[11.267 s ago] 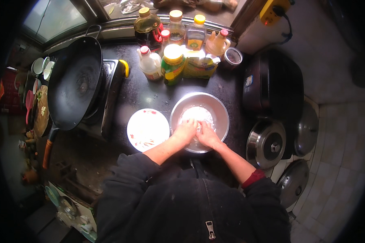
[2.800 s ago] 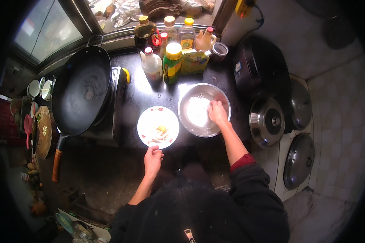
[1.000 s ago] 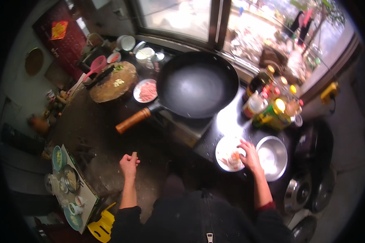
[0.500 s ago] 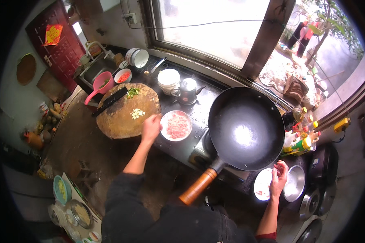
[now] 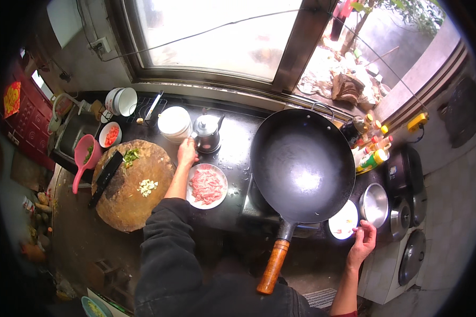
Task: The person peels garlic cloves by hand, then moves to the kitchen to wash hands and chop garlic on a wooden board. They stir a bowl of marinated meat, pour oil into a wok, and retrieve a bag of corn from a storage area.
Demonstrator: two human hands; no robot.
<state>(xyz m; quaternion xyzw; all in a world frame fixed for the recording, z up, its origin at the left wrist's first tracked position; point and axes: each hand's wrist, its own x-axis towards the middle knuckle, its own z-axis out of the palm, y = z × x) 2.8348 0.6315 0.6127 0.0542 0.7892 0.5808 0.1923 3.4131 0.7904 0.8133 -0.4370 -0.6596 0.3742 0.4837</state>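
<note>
My left hand (image 5: 186,152) reaches to the handle of a small metal kettle (image 5: 208,138) with a dark spout, its fingers curled at the handle. Just nearer than that hand lies a white plate of sliced raw meat (image 5: 206,186). My right hand (image 5: 363,241) hangs beside the counter with loosely bent fingers and nothing seen in it. Close to it are a white plate with a few scraps (image 5: 344,221) and a steel bowl (image 5: 374,205). Between my hands a black wok (image 5: 296,158) rests on the stove, its wooden handle (image 5: 274,267) pointing toward me.
At left, a round chopping board (image 5: 135,203) carries a cleaver (image 5: 107,178), chopped green pieces and chopped garlic. Beyond are a pink ladle-shaped strainer (image 5: 79,158), a bowl of red pieces (image 5: 110,134) and stacked white bowls (image 5: 175,122). Several bottles (image 5: 373,158) stand right of the wok.
My left hand has left the meat plate's edge for the kettle handle. My right hand has drawn back from over the scrap plate. The view has swung to the right.
</note>
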